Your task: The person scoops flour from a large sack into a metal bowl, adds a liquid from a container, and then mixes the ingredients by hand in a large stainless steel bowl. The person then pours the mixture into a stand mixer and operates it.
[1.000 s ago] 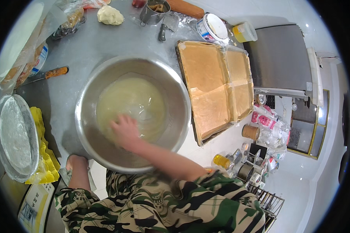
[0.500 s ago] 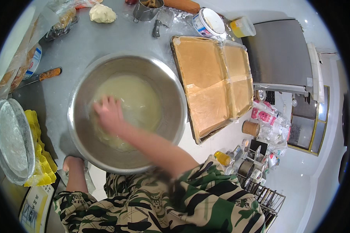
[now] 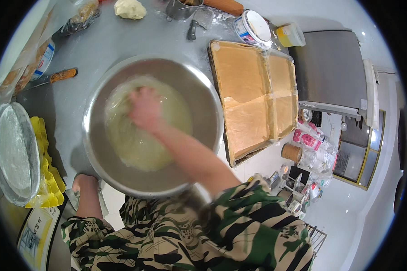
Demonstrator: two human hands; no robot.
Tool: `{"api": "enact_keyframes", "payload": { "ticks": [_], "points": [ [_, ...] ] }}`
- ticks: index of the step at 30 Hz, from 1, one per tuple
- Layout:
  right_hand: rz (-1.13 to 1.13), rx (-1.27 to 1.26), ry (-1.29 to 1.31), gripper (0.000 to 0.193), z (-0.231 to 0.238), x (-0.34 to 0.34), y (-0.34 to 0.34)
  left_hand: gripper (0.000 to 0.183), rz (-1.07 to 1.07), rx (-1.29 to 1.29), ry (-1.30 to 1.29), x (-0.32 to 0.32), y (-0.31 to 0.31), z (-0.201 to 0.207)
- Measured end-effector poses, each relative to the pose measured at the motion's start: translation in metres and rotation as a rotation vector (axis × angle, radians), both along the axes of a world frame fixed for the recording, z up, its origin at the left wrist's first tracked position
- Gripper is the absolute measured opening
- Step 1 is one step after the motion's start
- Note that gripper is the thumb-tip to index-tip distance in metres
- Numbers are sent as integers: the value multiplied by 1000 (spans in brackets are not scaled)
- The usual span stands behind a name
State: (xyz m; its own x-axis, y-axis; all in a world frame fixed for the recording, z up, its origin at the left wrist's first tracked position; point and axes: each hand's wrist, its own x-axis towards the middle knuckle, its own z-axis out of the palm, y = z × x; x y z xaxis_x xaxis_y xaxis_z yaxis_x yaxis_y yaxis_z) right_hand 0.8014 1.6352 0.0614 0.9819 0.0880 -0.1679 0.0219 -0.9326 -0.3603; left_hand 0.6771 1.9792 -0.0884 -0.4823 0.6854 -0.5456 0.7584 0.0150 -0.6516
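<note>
A large steel mixing bowl (image 3: 208, 149) stands at the table's near edge with a pale yellowish, cloudy liquid (image 3: 144, 149) in its bottom. My right hand (image 3: 144, 108) dips into this liquid toward the far left part of the bowl. Its fingers look spread and slightly blurred, their tips partly under the surface, and I see nothing gripped in them. Low on the left, my left hand (image 3: 82, 181) is at the table edge beside the bowl, its fingers hidden from view. A greyish plastic sheet or bag hangs next to that forearm.
Right of the bowl lie baking trays lined with brown paper (image 3: 242, 81). Behind are a dough lump (image 3: 130, 9), a cleaver (image 3: 199, 23) and a white tub (image 3: 253, 27). On the left are an orange-handled knife (image 3: 63, 75), a round metal pan (image 3: 14, 153) and a yellow egg tray (image 3: 49, 171).
My right hand has swept away from me and slightly right through the liquid, from the bowl's left side. The whole view has shifted a little. My left hand stays at the table edge.
</note>
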Motion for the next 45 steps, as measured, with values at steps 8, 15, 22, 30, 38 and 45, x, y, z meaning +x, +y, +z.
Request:
{"api": "enact_keyframes", "payload": {
  "ticks": [8,15,22,30,38,45],
  "points": [
    [102,-64,90,44,-10,-103,33,53,147,77,-47,17,-9,26],
    [-237,-177,21,39,-4,-33,-59,55,195,125,-102,12,-7,18],
    [94,-17,130,40,6,-76,51,57,302,199,-176,15,-18,35],
    [-230,-295,138,31,-2,-103,-50,58,397,255,-269,31,-40,76],
    [0,-110,14,39,7,-7,8,60,517,362,-352,21,-29,50],
    [-38,-221,216,47,4,-135,-4,62,657,426,-401,24,-28,55]
  ]
}}
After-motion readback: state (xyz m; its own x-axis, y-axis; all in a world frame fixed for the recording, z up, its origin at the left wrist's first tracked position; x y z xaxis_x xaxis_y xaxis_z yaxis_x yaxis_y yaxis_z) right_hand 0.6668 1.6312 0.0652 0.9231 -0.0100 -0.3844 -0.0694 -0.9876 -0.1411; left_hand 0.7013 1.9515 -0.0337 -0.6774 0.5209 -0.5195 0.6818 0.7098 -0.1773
